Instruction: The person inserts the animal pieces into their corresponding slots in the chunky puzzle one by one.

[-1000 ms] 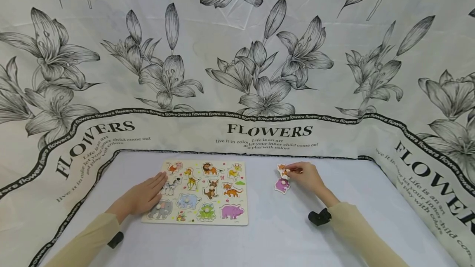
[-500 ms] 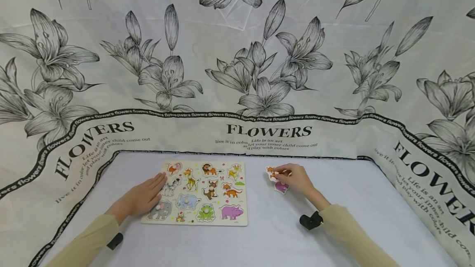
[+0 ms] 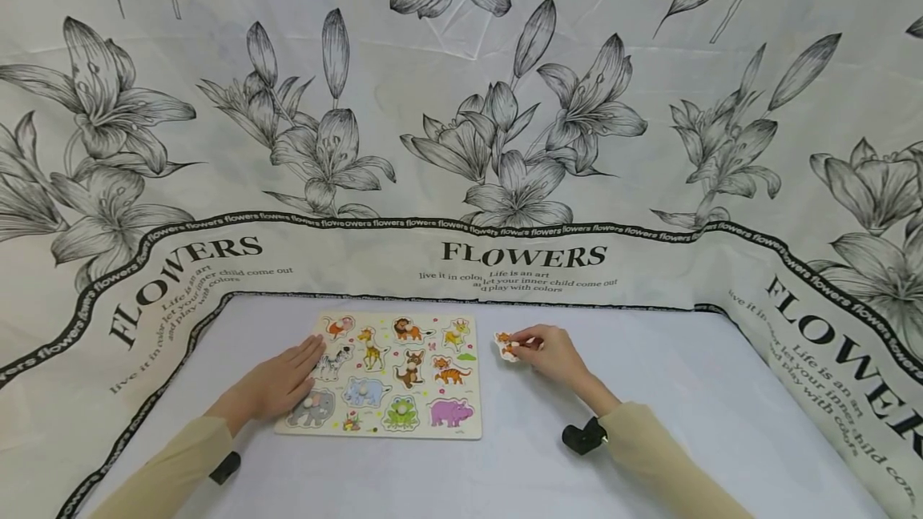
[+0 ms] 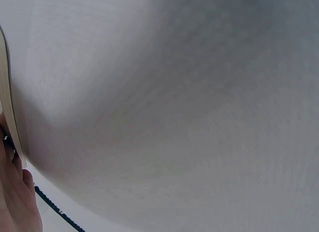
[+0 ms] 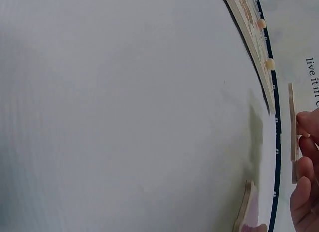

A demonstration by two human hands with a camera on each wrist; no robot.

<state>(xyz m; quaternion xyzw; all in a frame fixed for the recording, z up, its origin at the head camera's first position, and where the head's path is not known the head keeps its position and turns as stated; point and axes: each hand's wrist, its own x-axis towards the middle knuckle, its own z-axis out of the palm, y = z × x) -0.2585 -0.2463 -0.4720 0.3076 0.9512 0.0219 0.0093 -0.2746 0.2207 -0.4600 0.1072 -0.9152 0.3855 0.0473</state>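
Observation:
My right hand pinches a small wooden puzzle piece with an orange-and-white animal on it, just right of the puzzle board. In the right wrist view this piece appears edge-on, apart from the tabletop. A purple puzzle piece shows at the bottom of that view; the right hand hides it in the head view. My left hand rests with extended fingers on the board's left edge. The left wrist view shows only part of that hand beside the board's edge.
Several animal pictures cover the board, among them a frog, a lion and a purple hippo; some carry knobs. A white cloth covers the table. Behind it rises a flower-print curtain.
My right hand has carried the orange-and-white puzzle piece leftward toward the board, away from above the purple piece, which the hand now covers in the head view. The left hand stays put.

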